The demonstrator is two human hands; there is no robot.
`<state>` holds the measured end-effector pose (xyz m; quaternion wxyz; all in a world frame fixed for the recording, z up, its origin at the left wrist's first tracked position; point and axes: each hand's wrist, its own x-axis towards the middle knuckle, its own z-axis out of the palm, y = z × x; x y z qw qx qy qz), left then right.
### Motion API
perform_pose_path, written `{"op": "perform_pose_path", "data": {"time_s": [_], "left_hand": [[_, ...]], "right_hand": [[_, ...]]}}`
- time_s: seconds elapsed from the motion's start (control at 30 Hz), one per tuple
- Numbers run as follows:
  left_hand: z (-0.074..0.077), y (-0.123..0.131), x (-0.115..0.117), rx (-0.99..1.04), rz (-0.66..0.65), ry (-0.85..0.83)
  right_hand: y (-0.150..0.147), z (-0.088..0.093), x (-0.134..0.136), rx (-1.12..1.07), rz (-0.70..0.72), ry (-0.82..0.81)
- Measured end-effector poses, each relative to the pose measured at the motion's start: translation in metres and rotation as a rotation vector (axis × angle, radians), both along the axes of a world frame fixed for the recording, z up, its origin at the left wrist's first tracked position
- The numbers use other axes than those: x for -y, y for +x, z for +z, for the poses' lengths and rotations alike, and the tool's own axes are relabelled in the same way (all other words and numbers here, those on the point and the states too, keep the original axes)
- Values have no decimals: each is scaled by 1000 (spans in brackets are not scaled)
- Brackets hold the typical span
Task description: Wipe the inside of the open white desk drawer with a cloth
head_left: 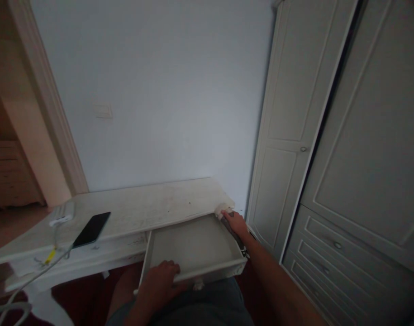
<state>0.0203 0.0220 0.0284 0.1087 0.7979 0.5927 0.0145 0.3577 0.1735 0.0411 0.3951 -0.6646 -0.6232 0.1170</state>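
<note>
A white drawer is pulled out from the white desk, and its inside is bare. My left hand curls its fingers over the left part of the drawer's front edge. At the desk's right front corner, my right hand is closed on a pale, crumpled cloth that touches the desktop and the top of the drawer's right side. My right hand partly hides this cloth. A small knob shows on the drawer front.
On the desk's left lie a dark smartphone and a white power strip. A white cable hangs over the desk's front edge at left. Close on the right stands a grey-white wardrobe. The wall rises behind the desk.
</note>
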Motion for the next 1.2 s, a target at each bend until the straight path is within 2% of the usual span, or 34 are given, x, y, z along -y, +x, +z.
{"op": "perform_pose_path", "data": {"time_s": [0.1,0.23,0.33,0.43,0.57,0.7,0.8,0.93,1.1,1.2], "left_hand": [[2,1,1,3,-9,-2],[-3,-1,0,1,4,18],[-6,-1,0,11,8,29],[-4,0,1,11,8,37],[-1,2,2,-18,20,21],[0,1,3,-16,3,36],[1,0,4,-13,-8,49],[-1,-1,4,-24,-3,46],[-6,-3,2,-25,9,45],[-4,-2,3,-21,8,39]], "right_hand": [[18,6,9,109,70,-211],[38,16,38,260,207,-374],[28,19,50,456,155,-390],[4,18,43,519,1,-333],[-25,23,18,499,-86,-308],[-30,30,0,510,-71,-299],[-19,34,1,537,-10,-317],[4,39,19,579,135,-371],[34,45,59,608,313,-491],[37,46,86,729,364,-451]]}}
